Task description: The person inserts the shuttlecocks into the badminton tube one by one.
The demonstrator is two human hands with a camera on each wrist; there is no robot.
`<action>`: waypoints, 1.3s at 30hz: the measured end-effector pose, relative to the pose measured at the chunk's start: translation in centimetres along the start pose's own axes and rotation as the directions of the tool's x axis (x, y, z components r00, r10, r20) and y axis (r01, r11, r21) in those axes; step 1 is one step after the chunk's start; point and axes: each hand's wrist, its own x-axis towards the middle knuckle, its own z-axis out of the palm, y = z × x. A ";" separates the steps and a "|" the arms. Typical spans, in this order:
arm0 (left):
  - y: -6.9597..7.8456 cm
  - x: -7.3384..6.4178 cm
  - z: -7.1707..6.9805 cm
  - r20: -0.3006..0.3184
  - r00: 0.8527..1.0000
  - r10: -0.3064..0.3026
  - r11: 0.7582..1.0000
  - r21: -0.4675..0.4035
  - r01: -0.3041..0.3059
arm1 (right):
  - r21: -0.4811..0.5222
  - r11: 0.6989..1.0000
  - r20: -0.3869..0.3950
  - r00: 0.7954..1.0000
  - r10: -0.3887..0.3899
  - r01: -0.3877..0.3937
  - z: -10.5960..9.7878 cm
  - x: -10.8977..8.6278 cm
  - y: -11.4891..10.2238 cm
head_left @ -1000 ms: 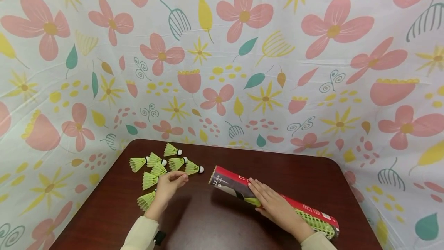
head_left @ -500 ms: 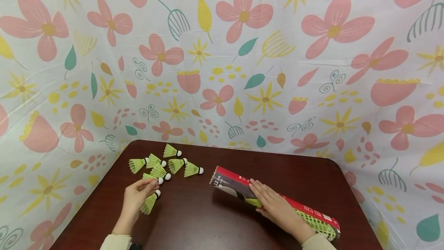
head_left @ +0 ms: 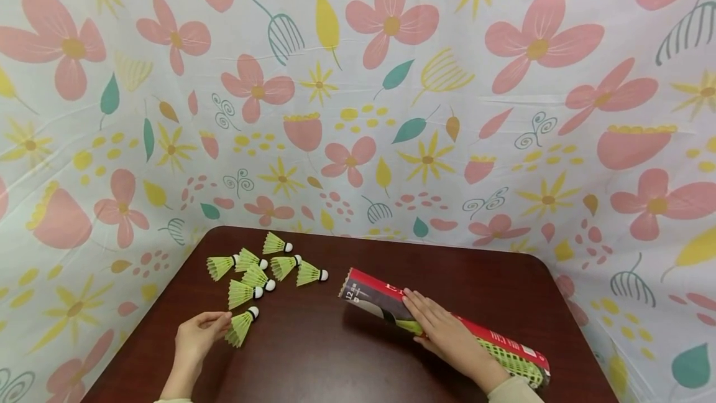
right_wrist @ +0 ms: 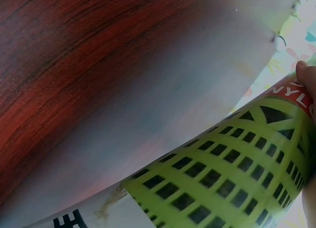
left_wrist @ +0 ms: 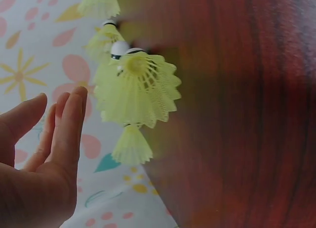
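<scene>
My left hand (head_left: 196,341) is beside the nearest shuttlecock (head_left: 242,327), a yellow-green one with a white cork tip, its fingertips right at the skirt's edge. In the left wrist view, the thumb (left_wrist: 29,114) stands apart from the fingers and nothing lies between them. My right hand (head_left: 447,334) holds a red and dark shuttlecock tube (head_left: 380,300) from above, fingers over its top and thumb on the near side. The tube slants across the right of the table. Its green net print (right_wrist: 212,173) fills the lower part of the right wrist view.
Several more yellow-green shuttlecocks (head_left: 256,275) lie in a loose group at the table's left back. The dark red-brown table (head_left: 313,341) has rounded back corners. A flower-printed cloth (head_left: 358,111) hangs behind it and along both sides.
My left hand has moved left and toward me, from over the shuttlecock group to beside the nearest one. The right hand and the tube have stayed nearly in place.
</scene>
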 end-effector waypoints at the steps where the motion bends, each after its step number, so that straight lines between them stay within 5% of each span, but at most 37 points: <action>1: -0.2 0.0 0.0 -0.003 1.000 -0.004 1.000 0.008 0.004 | 0.007 1.000 -0.001 1.000 0.000 0.000 0.0 0.0 0.0; 12: -1.3 0.5 0.3 -0.065 0.997 0.046 0.989 0.143 -0.036 | 0.012 1.000 -0.004 1.000 0.009 -0.009 0.2 -0.2 -0.1; 17: -1.3 0.7 0.5 -0.152 0.980 0.132 0.958 0.272 -0.087 | 0.011 1.000 -0.001 1.000 0.014 -0.014 0.2 -0.2 -0.1; 24: -1.7 0.8 0.5 -0.211 0.958 0.195 0.935 0.335 -0.116 | 0.025 1.000 0.002 1.000 0.012 -0.012 0.1 -0.1 -0.3; 39: -2.1 1.4 0.6 -0.051 0.998 0.031 0.990 0.142 -0.024 | 0.025 0.999 0.018 1.000 0.021 -0.022 0.2 -0.1 -0.4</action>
